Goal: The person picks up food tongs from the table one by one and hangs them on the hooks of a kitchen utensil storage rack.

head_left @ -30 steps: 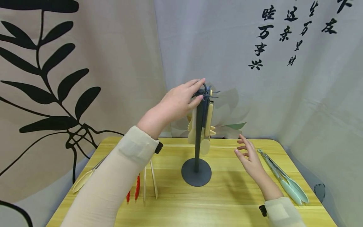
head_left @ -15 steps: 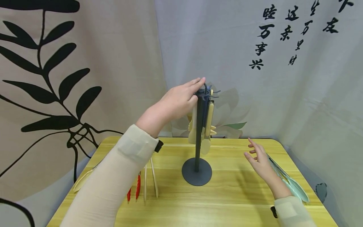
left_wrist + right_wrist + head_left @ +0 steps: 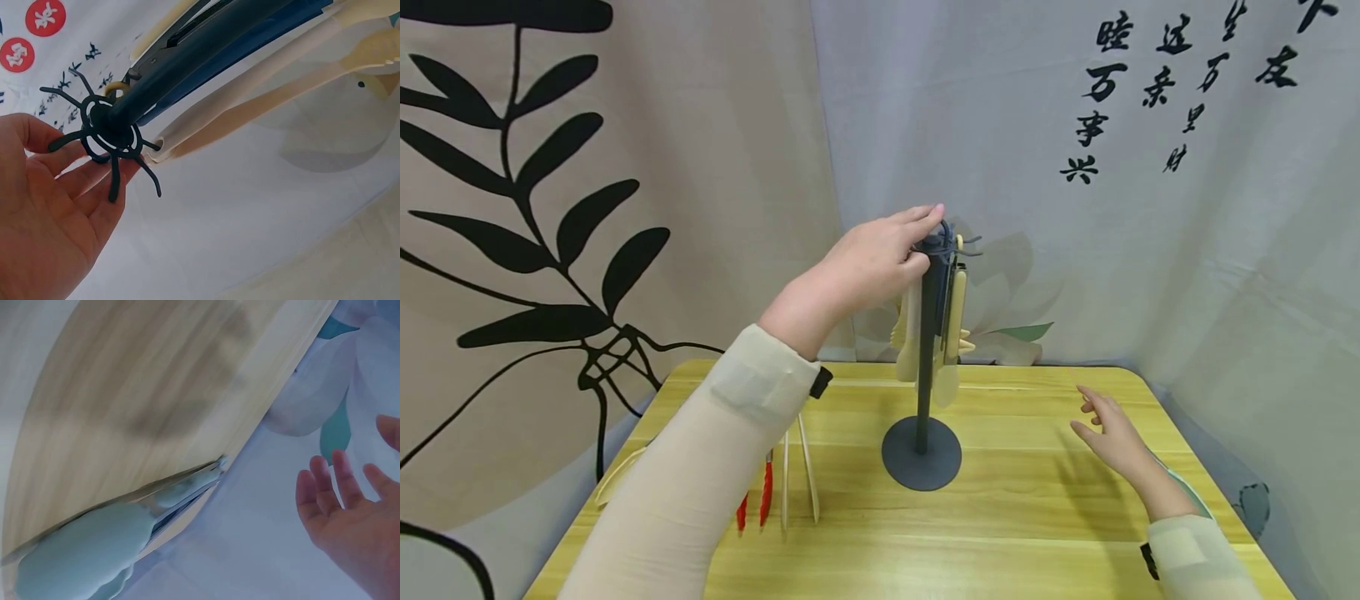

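A dark blue-grey utensil stand [image 3: 922,375] rises from a round base at mid-table. My left hand [image 3: 872,258] holds its hooked top, the fingers lying behind the hook ring [image 3: 100,119] in the left wrist view. Several utensils hang there, among them one with a yellow handle [image 3: 956,312] and a pale beige one [image 3: 206,115]. My right hand [image 3: 1112,437] hovers over the table's right side with loosely bent fingers, holding nothing. Mint-green tongs [image 3: 87,550] lie on the table near it; in the head view the right hand and forearm hide most of them.
On the wooden table [image 3: 1000,533], two red-handled utensils [image 3: 766,492] and two pale sticks [image 3: 808,471] lie front left, partly behind my left sleeve. A yellowish utensil [image 3: 617,479] lies farther left. Printed cloth [image 3: 722,167] hangs behind the table.
My right hand has moved right and toward me, now covering much of the tongs. The left hand stays on the stand's top, its thumb tucked in; the hanging utensils have turned slightly.
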Demonstrator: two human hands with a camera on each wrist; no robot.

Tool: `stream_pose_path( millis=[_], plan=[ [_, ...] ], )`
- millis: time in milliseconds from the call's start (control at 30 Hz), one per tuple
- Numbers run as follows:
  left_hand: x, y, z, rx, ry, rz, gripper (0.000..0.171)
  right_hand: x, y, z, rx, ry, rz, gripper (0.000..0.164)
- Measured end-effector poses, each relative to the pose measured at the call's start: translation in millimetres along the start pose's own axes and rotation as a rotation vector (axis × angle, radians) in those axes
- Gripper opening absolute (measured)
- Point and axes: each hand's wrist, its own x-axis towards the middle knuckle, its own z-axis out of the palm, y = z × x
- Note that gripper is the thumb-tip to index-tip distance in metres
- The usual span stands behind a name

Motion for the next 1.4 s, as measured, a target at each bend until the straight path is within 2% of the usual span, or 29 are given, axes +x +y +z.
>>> stream_pose_path(
  millis=[133, 400, 667, 833, 1000, 1133, 1233, 1400],
  plan=[
    [0.8, -0.8, 0.6, 0.013, 0.012, -0.006, 0.062, -3, 9, -2, -0.022, -0.051, 0.039, 0.063],
    [0.7, -4.8, 6.8, -0.004, 0.063, 0.013, 0.064, -6, 24, -11, -0.067, -0.096, 0.11, 0.067],
    [1.5, -6.6, 15.2, -0.151, 0.087, 0.024, 0.062, -11, 35, -21, -0.106, -0.087, 0.174, 0.069],
    [0.0, -6.8, 19.5, -0.153, 0.113, 0.013, 0.058, -13, 35, -25, -0.092, -0.082, 0.188, 0.069],
    [-1.4, -7.9, 22.1, -0.135, 0.15, 0.035, 0.054, -16, 39, -27, -0.078, -0.086, 0.223, 0.069],
    [-1.3, -9.0, 23.5, -0.177, 0.185, 0.087, 0.052, -18, 44, -31, -0.091, -0.093, 0.237, 0.071],
    [-0.7, -10.4, 23.3, -0.24, 0.175, 0.124, 0.054, -19, 48, -34, -0.129, -0.093, 0.245, 0.073],
    [-1.9, -13.9, 19.6, -0.314, 0.1, 0.112, 0.059, -22, 59, -36, -0.214, -0.121, 0.246, 0.075]
  ],
)
